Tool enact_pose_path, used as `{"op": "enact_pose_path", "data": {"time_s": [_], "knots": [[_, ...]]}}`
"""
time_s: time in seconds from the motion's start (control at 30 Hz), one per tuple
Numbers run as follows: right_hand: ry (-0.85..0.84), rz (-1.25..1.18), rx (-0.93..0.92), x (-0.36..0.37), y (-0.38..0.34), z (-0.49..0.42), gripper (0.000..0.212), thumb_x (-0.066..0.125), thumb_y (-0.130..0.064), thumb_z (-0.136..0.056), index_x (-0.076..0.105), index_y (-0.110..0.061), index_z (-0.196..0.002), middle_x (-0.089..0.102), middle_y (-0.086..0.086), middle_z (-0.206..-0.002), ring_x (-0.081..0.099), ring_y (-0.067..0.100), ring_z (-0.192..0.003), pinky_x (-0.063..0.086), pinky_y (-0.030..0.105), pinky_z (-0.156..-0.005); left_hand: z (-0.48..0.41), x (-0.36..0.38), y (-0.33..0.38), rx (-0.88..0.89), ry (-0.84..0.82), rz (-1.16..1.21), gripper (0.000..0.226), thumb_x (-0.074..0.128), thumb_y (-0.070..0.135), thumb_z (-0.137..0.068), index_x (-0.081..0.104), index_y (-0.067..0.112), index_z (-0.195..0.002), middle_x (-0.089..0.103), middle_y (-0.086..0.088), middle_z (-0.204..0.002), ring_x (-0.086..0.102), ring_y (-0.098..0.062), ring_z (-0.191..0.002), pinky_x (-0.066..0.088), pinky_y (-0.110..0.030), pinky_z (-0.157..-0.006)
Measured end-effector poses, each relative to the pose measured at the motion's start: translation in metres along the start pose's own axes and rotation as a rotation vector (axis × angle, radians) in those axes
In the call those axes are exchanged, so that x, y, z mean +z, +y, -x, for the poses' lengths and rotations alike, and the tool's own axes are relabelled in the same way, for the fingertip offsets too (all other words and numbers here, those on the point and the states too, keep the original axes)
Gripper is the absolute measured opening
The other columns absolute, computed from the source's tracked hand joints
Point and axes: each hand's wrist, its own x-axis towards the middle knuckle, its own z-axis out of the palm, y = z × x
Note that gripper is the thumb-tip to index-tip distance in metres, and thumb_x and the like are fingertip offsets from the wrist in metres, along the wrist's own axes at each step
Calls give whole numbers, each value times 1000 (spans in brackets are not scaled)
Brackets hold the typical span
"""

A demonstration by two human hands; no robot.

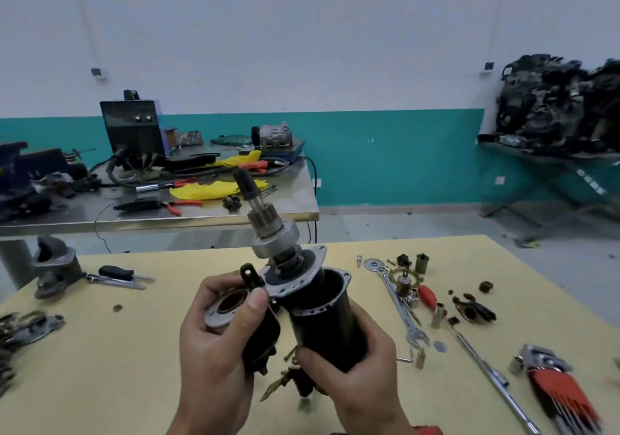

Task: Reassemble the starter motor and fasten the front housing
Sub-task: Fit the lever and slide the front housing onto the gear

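Gripping starter motor body point(325, 330): right hand point(355, 371) | pinion shaft point(268, 225) tilted upward | left hand point(214, 344) grasps solenoid point(235, 312) alongside | front housing point(55, 267) well left of both hands.

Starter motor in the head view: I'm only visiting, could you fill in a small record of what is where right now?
left hand: grips the solenoid, thumb on its grey flange
right hand: grips the black motor body
pinion shaft: sticks up out of the motor body, leaning left, uncovered
front housing: probably the grey cast part; not fitted, lies far left on the yellow table
tools: wrench and red hex key set lie to the right
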Motion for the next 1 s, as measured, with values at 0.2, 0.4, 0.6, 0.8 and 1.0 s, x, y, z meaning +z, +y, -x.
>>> {"op": "enact_pose_path", "data": {"time_s": [0.2,0.4,0.6,0.8,1.0], "knots": [[18,49,2,1,-4,2,44,83,-24,-64,71,-40,-103,75,1,-87,73,15,-79,56,20,-66,-5,1,-10,-36,-6,-68,72,95,65,-31,67,22,-80,68,-8,-72,56,-21,-46,41,-25,-36],[76,115,20,3,0,6,43,85,-33,-68,70,-34,-108,73,3,-86,71,20,-79,58,25,-65,-5,-3,-20,-102,33,-114,79,92,72,-30,67,15,-80,66,-7,-67,58,-16,-48,46,-24,-38],[43,228,72,5,-5,9,43,83,-44,-71,68,-32,-109,72,0,-86,70,20,-79,57,28,-63,-2,-9,-23,-97,31,-126,71,91,71,-36,69,19,-79,69,-8,-71,62,-19,-54,49,-25,-41],[15,448,51,6,-9,13,53,76,-66,-66,62,-33,-105,66,-5,-82,65,17,-74,55,34,-60,-1,-28,-34,-72,4,-90,25,76,41,-71,66,19,-76,64,-7,-67,58,-20,-47,47,-26,-37],[-131,245,144,6,-11,16,47,79,-58,-69,63,-43,-111,70,-5,-88,69,14,-80,56,25,-67,-7,-44,-39,-73,-118,-53,15,53,22,-85,65,22,-76,69,-7,-85,68,-21,-68,55,-28,-50]]}}
